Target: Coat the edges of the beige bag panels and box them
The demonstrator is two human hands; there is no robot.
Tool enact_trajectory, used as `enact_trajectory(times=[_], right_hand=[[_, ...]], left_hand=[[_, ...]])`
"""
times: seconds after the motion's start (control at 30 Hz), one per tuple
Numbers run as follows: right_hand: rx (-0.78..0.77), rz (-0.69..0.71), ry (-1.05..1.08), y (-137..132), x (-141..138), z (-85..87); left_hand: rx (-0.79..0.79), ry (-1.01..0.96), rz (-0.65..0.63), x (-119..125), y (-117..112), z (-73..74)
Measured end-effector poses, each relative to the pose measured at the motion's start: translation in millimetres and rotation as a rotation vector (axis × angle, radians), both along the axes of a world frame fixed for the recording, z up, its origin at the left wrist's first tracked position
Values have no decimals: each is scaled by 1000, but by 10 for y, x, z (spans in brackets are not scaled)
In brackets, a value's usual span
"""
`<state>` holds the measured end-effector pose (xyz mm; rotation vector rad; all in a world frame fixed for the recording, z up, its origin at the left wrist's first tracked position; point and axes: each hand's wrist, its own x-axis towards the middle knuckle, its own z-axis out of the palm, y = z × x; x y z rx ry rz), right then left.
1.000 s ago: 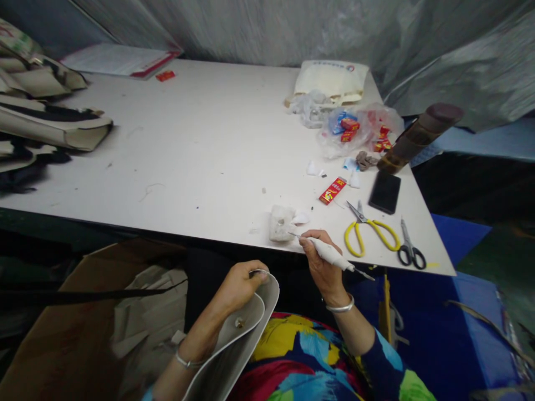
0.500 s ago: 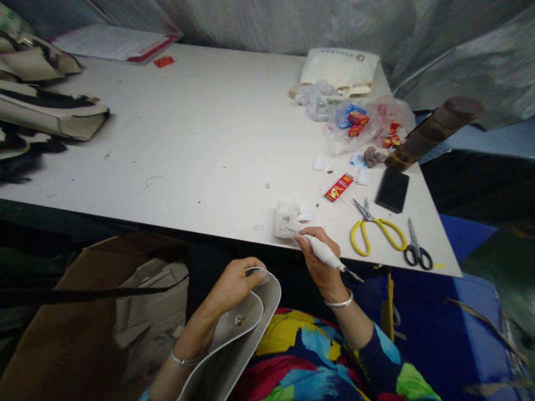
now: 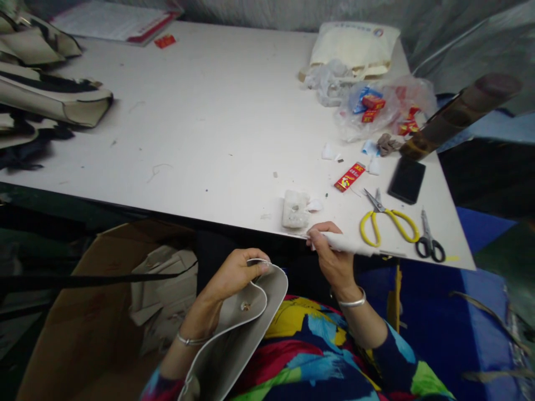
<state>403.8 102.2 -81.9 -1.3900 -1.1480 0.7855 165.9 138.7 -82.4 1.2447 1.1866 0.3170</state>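
My left hand (image 3: 236, 274) is closed on the curved rim of a pale grey bag piece (image 3: 246, 323) that lies over my lap, a small metal stud showing on its inner face. My right hand (image 3: 332, 256) is closed around a white pen-shaped tool (image 3: 346, 244), held at the table's near edge. Just beyond its tip a white lumpy block (image 3: 295, 209) rests on the white table (image 3: 209, 122).
Yellow-handled scissors (image 3: 388, 223), black scissors (image 3: 429, 240), a black phone (image 3: 407, 180) and a red packet (image 3: 350, 176) lie at the right. Plastic bags with red boxes (image 3: 376, 108) sit behind. Stacked bags (image 3: 45, 100) are at the left; a cardboard box (image 3: 96, 312) stands below.
My right hand has turned the white tool flatter against the table edge, and it is now blurred. The view has tipped downward. My left hand keeps its hold on the bag piece.
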Motion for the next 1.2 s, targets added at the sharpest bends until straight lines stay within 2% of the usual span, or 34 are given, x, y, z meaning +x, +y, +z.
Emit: enact_trajectory(times=[0.07,0.17,0.4,0.63,0.93,1.2], right_hand=[[-102,136,162,-57,-80,-26],[-176,240,231,-116,-194,-77],[-191,295,148,-146,-284,-112],[-179,308,156,-139,-299,-132],[-207,368,157,-79,-348,-80],[-183,535,-2,122,-338,-26]], left_hand=[[-15,-19,-13,-24,1,-2],[-54,-31,-18,-54,-3,10],[-74,-55,-1,-75,-26,5],[-72,-61,-6,-88,-38,-4],[-28,-79,-12,-70,-44,-13],[-5,-93,24,24,-81,-79]])
